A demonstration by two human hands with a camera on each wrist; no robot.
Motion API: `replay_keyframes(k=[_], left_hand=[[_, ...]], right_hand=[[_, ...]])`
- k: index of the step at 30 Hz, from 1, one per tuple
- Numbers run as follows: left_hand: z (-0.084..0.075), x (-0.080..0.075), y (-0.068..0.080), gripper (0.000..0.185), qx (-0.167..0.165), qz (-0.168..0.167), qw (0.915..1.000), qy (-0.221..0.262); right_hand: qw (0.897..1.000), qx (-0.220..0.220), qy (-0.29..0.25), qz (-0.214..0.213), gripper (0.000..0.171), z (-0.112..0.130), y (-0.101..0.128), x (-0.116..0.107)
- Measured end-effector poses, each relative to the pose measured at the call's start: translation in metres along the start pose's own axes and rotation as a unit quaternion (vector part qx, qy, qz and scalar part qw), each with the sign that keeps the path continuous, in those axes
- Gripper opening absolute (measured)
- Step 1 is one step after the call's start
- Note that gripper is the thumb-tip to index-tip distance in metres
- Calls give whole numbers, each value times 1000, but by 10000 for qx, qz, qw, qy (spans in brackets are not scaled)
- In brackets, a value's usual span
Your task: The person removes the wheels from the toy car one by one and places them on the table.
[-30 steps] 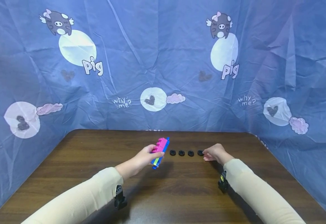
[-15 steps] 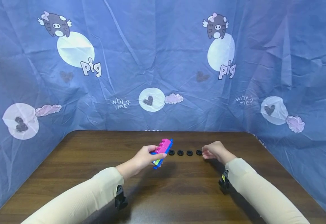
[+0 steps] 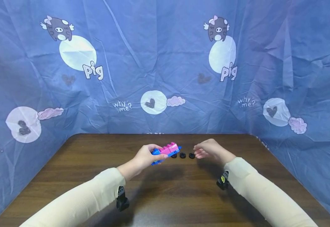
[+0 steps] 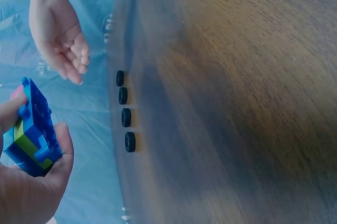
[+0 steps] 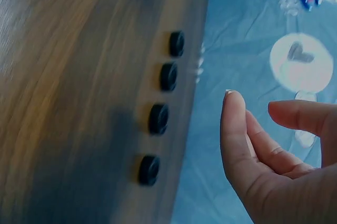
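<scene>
My left hand (image 3: 143, 160) grips a toy car body (image 3: 169, 149) made of building bricks, pink studded bricks on a blue base, raised above the table. In the left wrist view, its blue underside (image 4: 39, 116) with axle stubs shows, along with a lime green brick (image 4: 23, 140). Several small black toy tyres (image 3: 183, 155) stretch in a row on the table; the rightmost is hidden behind my right hand (image 3: 211, 149) in the head view. The right wrist view shows that hand's thumb and index finger apart, with nothing between them, beside the row of tyres (image 5: 158, 119).
The brown wooden table (image 3: 165, 195) has its far edge just behind the tyres. A blue cloth (image 3: 159, 63) with printed pigs and hearts hangs behind and on both sides. Black wrist cameras (image 3: 122, 198) sit under both sleeves.
My left hand has turned the car body flatter, its far end swinging right over the leftmost tyre in view. My right hand has risen off the rightmost tyre and shifted left.
</scene>
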State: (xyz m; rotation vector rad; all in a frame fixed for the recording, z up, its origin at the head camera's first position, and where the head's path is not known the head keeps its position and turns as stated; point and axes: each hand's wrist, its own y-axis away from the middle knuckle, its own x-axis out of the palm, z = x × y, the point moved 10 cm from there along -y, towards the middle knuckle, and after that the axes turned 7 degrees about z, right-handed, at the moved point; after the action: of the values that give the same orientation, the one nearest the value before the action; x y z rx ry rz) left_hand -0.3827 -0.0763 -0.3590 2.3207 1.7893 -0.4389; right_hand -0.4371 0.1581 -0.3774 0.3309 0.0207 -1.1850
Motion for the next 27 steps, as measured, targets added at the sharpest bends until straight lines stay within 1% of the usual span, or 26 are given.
replay_keyframes(k=[5, 7, 10, 14, 17, 21, 27], left_hand=[[-2, 1, -1, 38, 99, 62, 9999, -83], [-4, 2, -1, 38, 113, 64, 9996, -234], [-6, 4, 0, 40, 130, 54, 9989, -458], [-9, 8, 0, 40, 221, 77, 9979, -606], [-9, 10, -1, 41, 286, 137, 9975, -637], [-10, 12, -1, 41, 335, 221, 9969, -680], [-13, 9, -1, 41, 332, 258, 9955, -852]], right_hand=[[9993, -176, 249, 238, 43, 16, 6, 17], [9989, -213, 232, 350, 50, 21, 8, 24], [9976, -222, 82, 651, 57, 26, 12, 37], [9928, -197, -71, 1181, 56, 30, 17, 54], [9890, -185, -117, 1461, 53, 30, 20, 62], [9875, -208, -168, 1552, 49, 28, 22, 66], [9914, -357, -280, 1224, 49, 28, 23, 66]])
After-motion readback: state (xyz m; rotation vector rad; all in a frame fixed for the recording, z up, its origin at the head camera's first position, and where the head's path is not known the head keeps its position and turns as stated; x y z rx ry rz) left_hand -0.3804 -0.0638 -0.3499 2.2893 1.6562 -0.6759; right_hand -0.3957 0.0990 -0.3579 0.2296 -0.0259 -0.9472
